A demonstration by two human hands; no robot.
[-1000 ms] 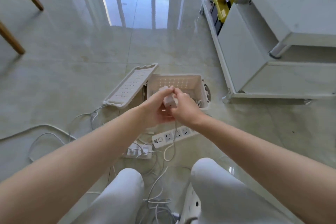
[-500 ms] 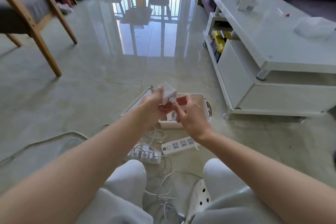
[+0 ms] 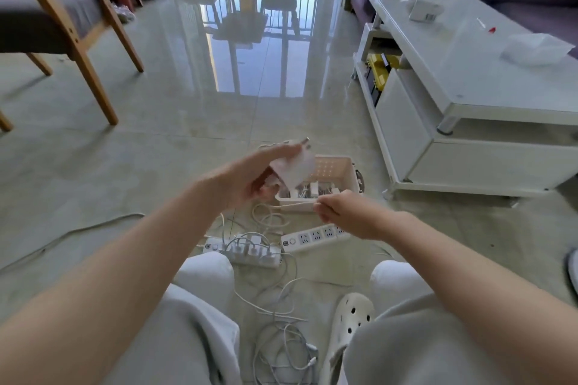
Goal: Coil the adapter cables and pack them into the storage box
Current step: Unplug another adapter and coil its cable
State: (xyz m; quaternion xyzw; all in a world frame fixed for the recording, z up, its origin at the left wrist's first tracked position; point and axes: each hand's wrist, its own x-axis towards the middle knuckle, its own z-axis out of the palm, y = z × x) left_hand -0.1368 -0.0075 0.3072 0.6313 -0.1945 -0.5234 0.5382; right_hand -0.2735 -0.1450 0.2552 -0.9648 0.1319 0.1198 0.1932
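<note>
The left hand [image 3: 250,178] grips a blurred white adapter [image 3: 295,167] above the storage box [image 3: 352,176]. The right hand [image 3: 347,216] pinches a thin cable [image 3: 294,204] at the box's near rim. Markings on the power strip [image 3: 312,237] are too small to read. Bare floor [image 3: 156,166] opens leftward, and a worktop [image 3: 469,72] stands near on the right.

Storage box [image 3: 351,172], seemingly holding adapters [image 3: 314,189], lies behind power strips [image 3: 312,236].

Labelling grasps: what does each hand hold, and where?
Left hand grips the white adapter by its body. Right hand pinches a thin white cable between its fingertips.
</note>
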